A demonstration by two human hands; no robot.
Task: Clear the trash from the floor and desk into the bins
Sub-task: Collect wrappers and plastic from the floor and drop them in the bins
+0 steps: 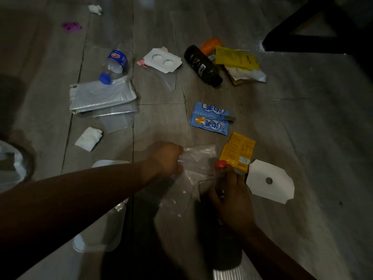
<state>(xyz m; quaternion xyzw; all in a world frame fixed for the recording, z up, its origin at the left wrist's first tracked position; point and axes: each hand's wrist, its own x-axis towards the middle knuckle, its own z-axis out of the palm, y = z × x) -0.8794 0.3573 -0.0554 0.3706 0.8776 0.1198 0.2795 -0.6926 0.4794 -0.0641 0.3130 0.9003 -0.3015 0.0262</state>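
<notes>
Grey wood-look floor [302,128] fills the dim view, littered with trash, and a black furniture frame [314,37] crosses the top right corner. Both hands are low in the foreground. The left hand [165,158] is clenched on the edge of a clear plastic bag [198,158], which lies crumpled on the floor between the two hands. The right hand [232,201] is wrapped round a red-capped bottle [221,172], held upright with its cap just beside a yellow packet [238,151]. Touching that packet's lower corner lies a white card with one hole [278,186]. Above the packet sits a blue snack wrapper [210,119]. Farther back, a dark bottle [202,65] lies on its side against a yellow bag [236,57], with an orange wrapper [210,45] behind them. To their left lies a white card with two holes [162,60], then a clear bottle with a blue cap [114,66], its cap end resting on a silver mailer bag [101,96]. A folded white tissue [88,138] lies below the mailer, well apart from the left hand. Far back are a crumpled tissue [95,9] and a purple scrap [71,27]. At the left edge, a bin [12,164] with a pale liner is partly in view.
</notes>
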